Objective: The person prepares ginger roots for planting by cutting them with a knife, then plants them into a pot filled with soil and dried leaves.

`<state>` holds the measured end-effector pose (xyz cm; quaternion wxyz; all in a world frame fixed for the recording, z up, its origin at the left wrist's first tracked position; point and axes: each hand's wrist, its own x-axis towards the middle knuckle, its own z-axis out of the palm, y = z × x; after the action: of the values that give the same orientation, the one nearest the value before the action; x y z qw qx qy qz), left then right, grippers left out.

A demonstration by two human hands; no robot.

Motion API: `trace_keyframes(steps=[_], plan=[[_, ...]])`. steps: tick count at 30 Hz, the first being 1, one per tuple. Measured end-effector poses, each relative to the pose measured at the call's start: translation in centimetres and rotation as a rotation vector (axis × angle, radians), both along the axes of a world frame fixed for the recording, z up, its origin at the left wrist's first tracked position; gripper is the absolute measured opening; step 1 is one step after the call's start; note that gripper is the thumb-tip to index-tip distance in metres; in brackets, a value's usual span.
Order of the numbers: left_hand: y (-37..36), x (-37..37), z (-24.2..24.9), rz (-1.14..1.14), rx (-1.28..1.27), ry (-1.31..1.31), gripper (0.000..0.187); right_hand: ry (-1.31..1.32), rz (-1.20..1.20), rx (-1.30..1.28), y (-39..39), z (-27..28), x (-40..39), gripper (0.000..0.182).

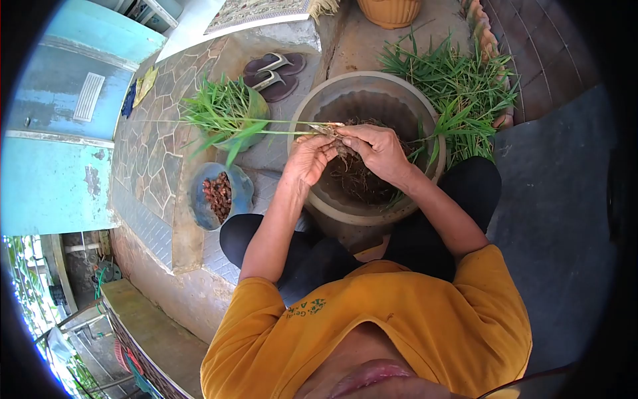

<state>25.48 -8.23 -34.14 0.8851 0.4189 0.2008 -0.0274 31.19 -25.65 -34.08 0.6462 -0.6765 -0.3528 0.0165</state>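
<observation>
Over a wide round pot, both my hands hold one uprooted plant, its long green stems stretching left and its root clump hanging with soil on it. My left hand is closed, fingers pinching the pale base of the stems. Close beside it, my right hand is closed on the root clump, thumb and fingertips pressed to it. Dark soil and loose roots lie inside the pot. The fingers partly cover the rhizome.
A blue bowl of reddish-brown rhizomes stands at the left. Behind it is a green container with leafy shoots. Cut green stalks pile at the right. Brown sandals and an orange pot sit farther back.
</observation>
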Motion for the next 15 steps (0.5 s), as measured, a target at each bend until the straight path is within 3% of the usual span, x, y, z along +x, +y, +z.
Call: trace_keyframes(steps=[4,10,15], plan=[[-0.6,0.3,0.4,0.015,-0.013,-0.005,0.023,0.227,-0.129,-0.02,-0.8,1.7,1.0,0.015],[0.6,0.1,0.0,-0.001,-0.034,-0.02,0.023,0.632,0.227,-0.069,-2.2,2.2,1.9,0.033],[-0.1,-0.2,-0.1,0.089,-0.076,-0.044,0.024,0.488,0.245,-0.049,-1.2,1.4,0.9,0.041]])
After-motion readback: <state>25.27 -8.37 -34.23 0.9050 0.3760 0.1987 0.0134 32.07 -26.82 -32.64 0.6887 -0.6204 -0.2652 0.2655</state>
